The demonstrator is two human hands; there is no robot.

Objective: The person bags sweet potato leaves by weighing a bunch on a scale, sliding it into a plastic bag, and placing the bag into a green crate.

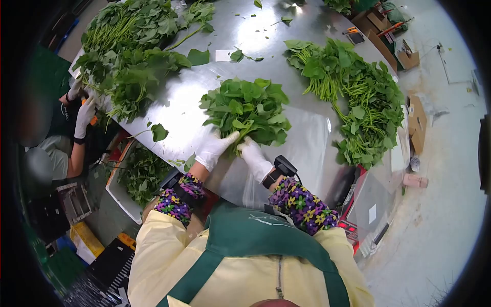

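Note:
A bunch of leafy greens [248, 105] is in front of me over the metal table, its leaves pointing away and its stems toward me. My left hand [216, 149], in a white glove, is closed on the stem end from the left. From the other side my right hand [253, 157], gloved the same way, also grips the stems. The fingertips are partly hidden by leaves. Under and right of the bunch, a clear plastic sheet [307, 148] seems to lie on the tabletop. A loose leaf [159, 132] is left of my hands.
Piles of greens lie on the metal table [245, 61] at far left [133, 30] and right [358, 97]. A white bin [117, 190] holds more greens below the left edge. A co-worker's gloved hand [86, 115] works at left. A red-edged device [350, 230] stands at right.

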